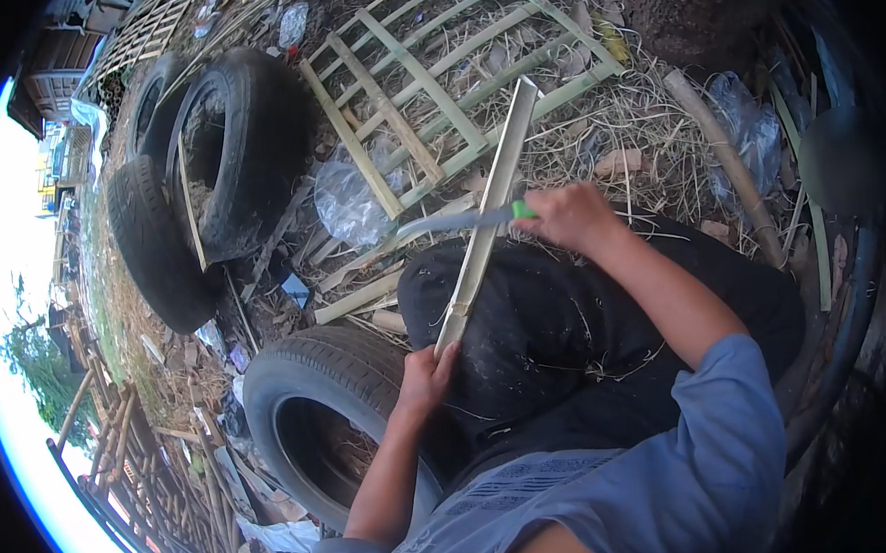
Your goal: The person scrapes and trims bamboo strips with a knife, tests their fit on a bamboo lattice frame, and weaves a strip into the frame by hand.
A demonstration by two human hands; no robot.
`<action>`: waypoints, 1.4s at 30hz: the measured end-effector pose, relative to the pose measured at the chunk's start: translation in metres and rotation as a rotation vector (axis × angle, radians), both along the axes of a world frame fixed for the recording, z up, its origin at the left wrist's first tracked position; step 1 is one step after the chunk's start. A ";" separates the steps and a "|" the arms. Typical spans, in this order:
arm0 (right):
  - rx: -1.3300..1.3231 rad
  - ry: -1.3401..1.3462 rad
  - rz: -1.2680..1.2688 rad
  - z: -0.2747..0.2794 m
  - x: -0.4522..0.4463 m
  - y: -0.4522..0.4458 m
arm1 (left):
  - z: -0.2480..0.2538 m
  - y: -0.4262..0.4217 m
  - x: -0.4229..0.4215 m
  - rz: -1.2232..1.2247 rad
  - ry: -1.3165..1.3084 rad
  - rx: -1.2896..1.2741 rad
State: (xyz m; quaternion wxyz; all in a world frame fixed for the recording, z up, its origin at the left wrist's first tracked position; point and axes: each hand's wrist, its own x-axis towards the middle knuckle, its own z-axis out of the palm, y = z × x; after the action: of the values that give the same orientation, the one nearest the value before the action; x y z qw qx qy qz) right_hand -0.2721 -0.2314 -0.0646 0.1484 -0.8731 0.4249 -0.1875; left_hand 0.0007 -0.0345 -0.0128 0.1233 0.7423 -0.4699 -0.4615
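My left hand is wrapped round the lower end of a split bamboo strip, its hollow side facing up. The strip slants up and away across my dark-trousered leg. In my right hand is a knife with a green handle, its blade pointing left. The blade crosses the strip at about mid-length and is slightly blurred; I cannot tell whether it touches. Beyond the strip's far end, a lattice panel of bamboo slats lies on the ground.
A tyre stands close by my left forearm, and several more tyres lean together at the upper left. Clear plastic bags, dry straw and a bamboo pole lie on the soil. Stacked poles are at the lower left.
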 end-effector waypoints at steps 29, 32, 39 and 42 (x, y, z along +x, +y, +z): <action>0.094 -0.057 -0.167 -0.030 -0.010 -0.008 | 0.009 -0.016 0.009 0.039 0.225 0.228; 0.662 -0.117 -0.834 -0.002 -0.075 -0.079 | 0.000 -0.005 0.009 0.042 0.240 0.201; 0.319 -0.299 -0.641 0.015 -0.084 -0.038 | 0.002 -0.017 0.014 0.003 0.311 0.206; 0.263 -0.222 -0.243 0.036 -0.019 0.041 | 0.006 -0.017 0.011 0.046 0.309 0.246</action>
State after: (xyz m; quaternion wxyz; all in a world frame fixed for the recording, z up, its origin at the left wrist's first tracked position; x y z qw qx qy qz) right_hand -0.2910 -0.1907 -0.0284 0.2831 -0.7626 0.5290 -0.2418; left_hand 0.0117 -0.0514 -0.0068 0.1131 0.6827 -0.3683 -0.6209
